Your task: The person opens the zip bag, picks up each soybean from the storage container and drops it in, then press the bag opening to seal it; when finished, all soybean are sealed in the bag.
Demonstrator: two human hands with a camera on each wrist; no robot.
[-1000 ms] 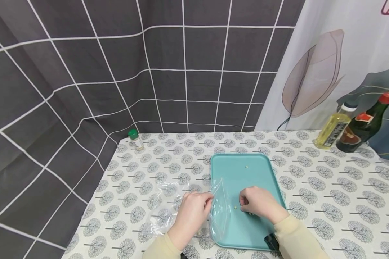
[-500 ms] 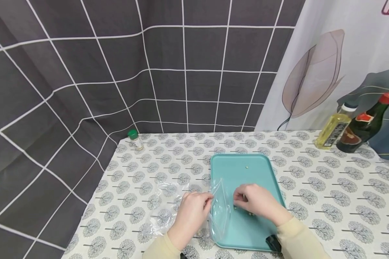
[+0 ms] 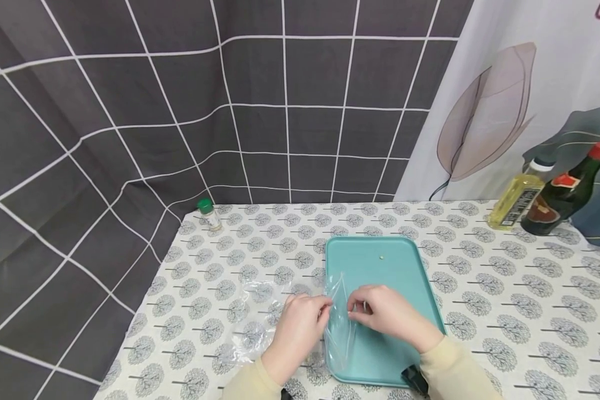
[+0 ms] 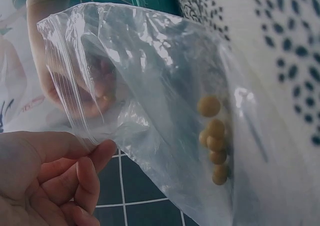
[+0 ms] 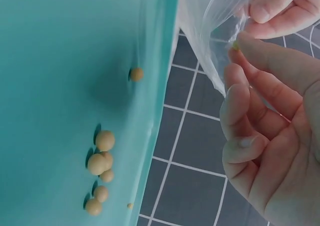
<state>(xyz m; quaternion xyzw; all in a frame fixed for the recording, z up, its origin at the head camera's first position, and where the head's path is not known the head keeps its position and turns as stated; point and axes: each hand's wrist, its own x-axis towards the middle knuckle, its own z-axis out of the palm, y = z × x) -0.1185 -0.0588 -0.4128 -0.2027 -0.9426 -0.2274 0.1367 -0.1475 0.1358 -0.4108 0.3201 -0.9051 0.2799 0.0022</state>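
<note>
My left hand (image 3: 302, 322) pinches the zip edge of a clear zip-lock bag (image 4: 155, 80), whose mouth gapes. Inside the bag several round yellow soybeans (image 4: 216, 142) lie together along its lower part. My right hand (image 3: 390, 314) is close beside the mouth, over the tray. Between its thumb and index finger shows a soybean (image 5: 235, 45), mostly covered by the fingertips. On the turquoise tray (image 5: 45, 60), several other soybeans (image 5: 100, 161) lie in a loose line, with another soybean (image 5: 136, 74) a little apart. In the head view, a lone soybean (image 3: 381, 257) sits toward the tray's far end.
Left of the hands, crumpled clear plastic (image 3: 255, 328) lies on the tree-print tablecloth (image 3: 190, 333). A small green-capped shaker (image 3: 210, 215) stands at the far left corner. At the back right stand a yellow oil bottle (image 3: 517, 200) and a dark green bottle (image 3: 565, 194).
My right hand has picked up a soybean from the tray and moved left, up to the bag's mouth. The left hand keeps its hold on the bag, nearly still.
</note>
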